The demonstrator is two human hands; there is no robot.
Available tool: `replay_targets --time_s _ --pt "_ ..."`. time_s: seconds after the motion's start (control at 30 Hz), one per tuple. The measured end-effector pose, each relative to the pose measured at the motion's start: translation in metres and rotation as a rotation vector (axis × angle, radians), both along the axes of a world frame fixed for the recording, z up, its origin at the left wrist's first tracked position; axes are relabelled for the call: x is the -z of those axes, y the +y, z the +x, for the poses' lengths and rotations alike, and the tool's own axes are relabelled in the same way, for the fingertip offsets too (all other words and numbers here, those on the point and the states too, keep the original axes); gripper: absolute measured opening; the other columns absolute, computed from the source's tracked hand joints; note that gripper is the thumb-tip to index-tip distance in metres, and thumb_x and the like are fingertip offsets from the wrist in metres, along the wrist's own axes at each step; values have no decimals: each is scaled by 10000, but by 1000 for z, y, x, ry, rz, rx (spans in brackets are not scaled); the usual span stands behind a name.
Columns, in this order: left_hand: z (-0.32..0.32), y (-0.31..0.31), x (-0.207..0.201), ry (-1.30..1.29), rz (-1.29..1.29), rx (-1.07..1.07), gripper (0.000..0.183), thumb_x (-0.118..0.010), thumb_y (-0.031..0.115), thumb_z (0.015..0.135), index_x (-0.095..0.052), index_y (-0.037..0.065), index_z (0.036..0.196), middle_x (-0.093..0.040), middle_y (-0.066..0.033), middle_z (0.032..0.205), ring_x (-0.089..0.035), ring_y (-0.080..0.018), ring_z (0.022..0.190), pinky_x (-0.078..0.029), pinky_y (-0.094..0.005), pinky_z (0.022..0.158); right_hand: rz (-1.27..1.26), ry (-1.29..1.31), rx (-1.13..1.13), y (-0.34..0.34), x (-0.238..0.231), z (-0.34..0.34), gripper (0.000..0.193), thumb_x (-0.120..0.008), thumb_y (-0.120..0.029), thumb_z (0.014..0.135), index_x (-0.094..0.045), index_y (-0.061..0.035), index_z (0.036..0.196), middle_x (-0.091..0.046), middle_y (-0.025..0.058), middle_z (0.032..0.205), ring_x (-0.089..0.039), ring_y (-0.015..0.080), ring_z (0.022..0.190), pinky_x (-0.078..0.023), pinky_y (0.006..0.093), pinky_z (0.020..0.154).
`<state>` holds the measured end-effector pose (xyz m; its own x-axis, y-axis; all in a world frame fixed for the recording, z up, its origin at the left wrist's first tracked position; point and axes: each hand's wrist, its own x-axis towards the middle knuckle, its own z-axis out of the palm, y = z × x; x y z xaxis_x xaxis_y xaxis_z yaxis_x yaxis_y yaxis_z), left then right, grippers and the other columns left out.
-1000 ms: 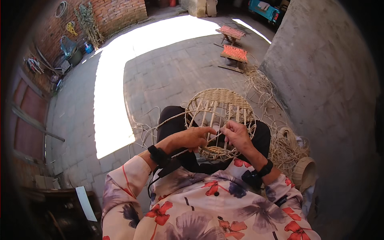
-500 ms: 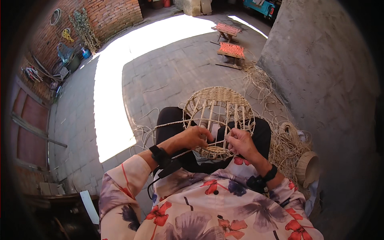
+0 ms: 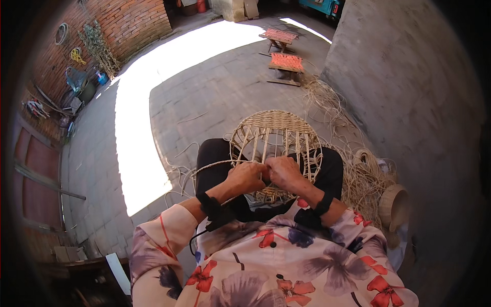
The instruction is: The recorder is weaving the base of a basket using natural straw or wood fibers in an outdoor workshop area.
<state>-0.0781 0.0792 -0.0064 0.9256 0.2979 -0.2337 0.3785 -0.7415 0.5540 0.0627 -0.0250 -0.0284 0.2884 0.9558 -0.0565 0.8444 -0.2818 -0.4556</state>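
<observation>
A round frame of woven straw cord (image 3: 279, 121) rests across my lap, its far part densely woven and its middle strung with spaced lengthwise cords. Over the middle of it my left hand (image 3: 247, 176) and my right hand (image 3: 284, 171) meet, both with fingers curled closed. A length of twisted straw cord (image 3: 212, 165) runs from the left into the frame just beyond my left hand. Whatever lies between my fingertips is hidden by the hands.
A tangled heap of straw cord (image 3: 360, 179) lies on the floor at my right, with a small woven basket (image 3: 393, 204) beside it. Two folding stools with orange-red woven seats (image 3: 286, 62) stand ahead. A grey wall (image 3: 404, 97) rises on the right.
My right hand has moved left and my hands have come together over the frame. The left fingers, spread before, are now curled in. The whole view has shifted slightly.
</observation>
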Motion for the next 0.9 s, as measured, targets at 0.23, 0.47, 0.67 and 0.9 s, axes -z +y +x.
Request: replay_targets --time_s 0.23,0.47,0.67,0.9 --pt "-3 -2 -1 -11 -6 -39 321 -677 244 729 -647 196 1045 -685 -106 769 -684 -296 757 -516 -423 695 178 251 157 -22 1 4 257 -629 -112 791 -615 -63 1043 -672 174 846 -664 337 698 -515 438 585" --pt "-18 5 -14 -79 -187 63 290 -665 201 797 -659 116 1074 -707 -132 852 -688 -325 819 -535 -423 722 94 1475 263 -68 -33 1 203 -537 -66 891 -561 -61 1092 -552 -6 711 -397 26 472 -283 188 383" --pt "-37 -11 -14 -247 -22 171 276 -665 141 827 -675 112 1101 -702 -147 850 -681 -333 793 -538 -419 698 79 1356 376 -83 -27 5 155 -511 -99 902 -550 -79 1050 -575 -2 716 -376 26 453 -248 211 325" --pt "-40 -4 -22 -330 -191 8 321 -697 137 818 -686 98 1137 -705 -191 948 -693 -330 858 -553 -383 739 146 1430 394 -97 -12 18 171 -551 -115 931 -509 -83 1093 -603 56 758 -407 44 454 -364 199 400"
